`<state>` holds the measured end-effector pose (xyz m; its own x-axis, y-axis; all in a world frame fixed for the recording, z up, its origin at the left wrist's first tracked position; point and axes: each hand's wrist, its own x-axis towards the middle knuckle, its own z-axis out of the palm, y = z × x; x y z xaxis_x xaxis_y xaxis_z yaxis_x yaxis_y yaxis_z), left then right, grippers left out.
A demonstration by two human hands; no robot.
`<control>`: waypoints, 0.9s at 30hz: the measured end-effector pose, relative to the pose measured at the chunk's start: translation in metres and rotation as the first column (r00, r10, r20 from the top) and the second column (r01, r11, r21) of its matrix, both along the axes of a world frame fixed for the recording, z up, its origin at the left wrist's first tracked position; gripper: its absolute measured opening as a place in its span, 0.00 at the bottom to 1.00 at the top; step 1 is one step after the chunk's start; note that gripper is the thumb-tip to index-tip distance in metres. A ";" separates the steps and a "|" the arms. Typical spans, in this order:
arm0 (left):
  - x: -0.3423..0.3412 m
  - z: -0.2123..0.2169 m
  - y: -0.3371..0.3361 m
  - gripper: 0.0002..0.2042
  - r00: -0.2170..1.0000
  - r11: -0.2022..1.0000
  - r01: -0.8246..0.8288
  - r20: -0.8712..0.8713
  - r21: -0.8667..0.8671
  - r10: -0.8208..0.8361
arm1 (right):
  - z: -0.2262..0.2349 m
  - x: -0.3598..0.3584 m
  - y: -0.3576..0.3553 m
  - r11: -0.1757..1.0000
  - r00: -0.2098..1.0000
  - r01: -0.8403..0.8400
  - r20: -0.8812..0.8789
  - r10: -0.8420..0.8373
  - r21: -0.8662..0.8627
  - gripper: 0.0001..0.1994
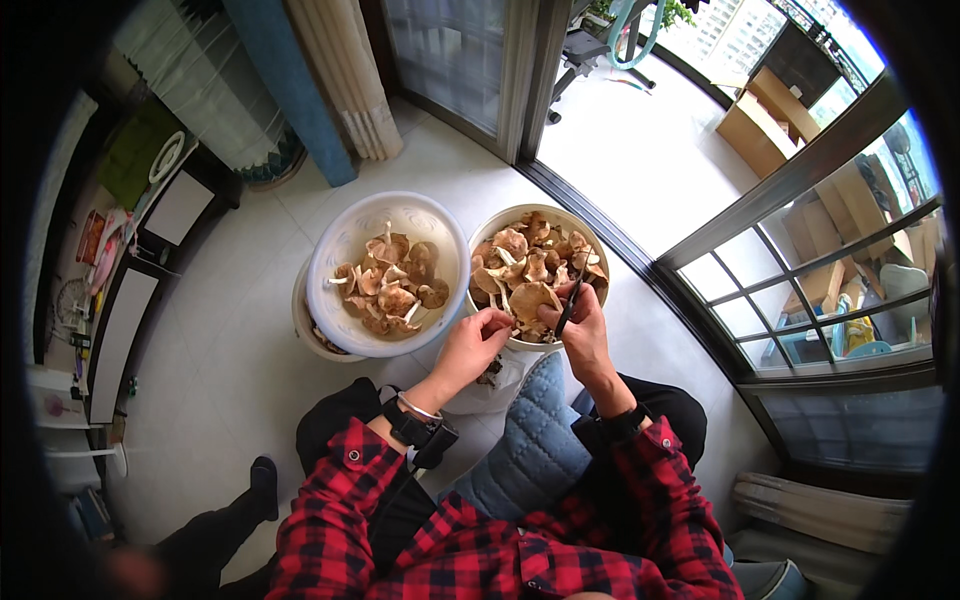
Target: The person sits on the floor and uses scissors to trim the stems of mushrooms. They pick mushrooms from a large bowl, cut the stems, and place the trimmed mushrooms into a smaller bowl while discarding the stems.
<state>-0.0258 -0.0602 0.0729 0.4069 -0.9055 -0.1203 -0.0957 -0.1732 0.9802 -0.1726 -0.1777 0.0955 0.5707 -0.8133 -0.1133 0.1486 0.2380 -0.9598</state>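
Note:
My right hand (590,335) is closed around black-handled scissors (570,305), its thumb against a large brown-capped mushroom (533,299). Close by, my left hand (475,347) has its fingertips pinched together at that mushroom's lower edge; what they grip is hidden. Both hands are over the near rim of a cream basin (600,250) heaped with brown mushrooms (538,262). To its left, a wide pale basin (335,225) contains a smaller pile of mushrooms (395,298) and rests on another container (303,315).
A white plastic bag (485,392) with dark scraps lies below my hands, beside a blue quilted cloth (530,450) over my lap. Another person's leg (215,520) extends at lower left. A sliding-door track (620,245) runs right of the basins; a cabinet (125,325) stands left.

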 end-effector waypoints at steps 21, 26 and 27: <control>0.001 0.003 0.003 0.09 0.855 0.987 -0.010 -0.511 0.162 0.092 | -0.003 0.002 0.005 1.000 1.000 0.012 0.015 -0.012 -0.016 0.16; -0.006 0.008 0.001 0.11 0.862 0.998 -0.023 -0.505 0.058 0.049 | -0.002 0.003 0.007 0.999 1.000 0.015 0.017 -0.015 -0.035 0.16; -0.007 0.009 0.001 0.11 0.862 0.998 -0.025 -0.505 0.052 0.048 | -0.002 0.003 0.007 0.999 1.000 0.003 0.024 -0.002 -0.042 0.17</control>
